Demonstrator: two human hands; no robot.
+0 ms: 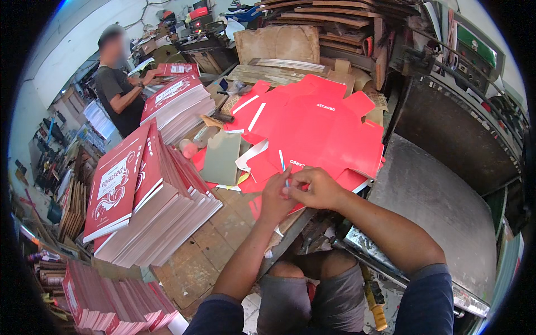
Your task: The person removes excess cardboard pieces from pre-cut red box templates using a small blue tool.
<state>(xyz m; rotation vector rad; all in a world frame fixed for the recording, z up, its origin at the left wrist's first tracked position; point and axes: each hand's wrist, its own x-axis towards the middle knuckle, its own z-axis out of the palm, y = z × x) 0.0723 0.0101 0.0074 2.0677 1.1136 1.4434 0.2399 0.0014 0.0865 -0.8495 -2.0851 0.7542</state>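
Note:
Both my hands are together over the near edge of the table, fingertips almost touching. My left hand (274, 196) has its fingers closed around a thin blue-and-white strip (282, 161), whose end sticks up above them. My right hand (319, 187) is pinched at the same spot, with a bit of blue and white showing between the two hands. What exactly its fingertips grip is too small to make out. Just beyond my hands lie flat red die-cut card sheets (304, 131) with folding flaps, overlapping one another.
Tall stacks of red-and-white printed sheets (162, 223) stand on the table at left, with another stack (181, 114) behind. A grey-green board (221, 156) lies beside the red card. A large metal press (435, 195) fills the right. A person (114, 84) stands at far left.

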